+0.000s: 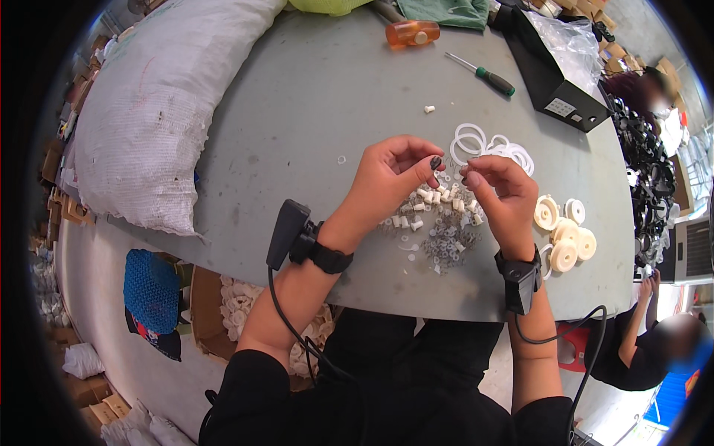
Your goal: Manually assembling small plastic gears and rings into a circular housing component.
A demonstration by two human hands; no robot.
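Note:
Over a pile of small parts, my left hand (387, 175) is closed, its thumb and forefinger pinched together with a dark spot at their tips. Just to its right, my right hand (506, 193) also pinches thumb against fingers; what it holds, if anything, is too small to name. Below the fingertips lie several short white plastic sleeves (419, 224), mixed with thin wire-like metal pieces and small clear washers (444, 247). White rings (468, 138) overlap behind my right hand. Cream round wheels (564, 255) are grouped to its right.
A big white woven sack (149, 111) covers the table's left side. At the back lie an orange mallet head (411, 34), a green-handled screwdriver (494, 80) and a black box (558, 82). An open carton (205, 312) of white parts stands below the front edge. Another person (632, 342) sits at right.

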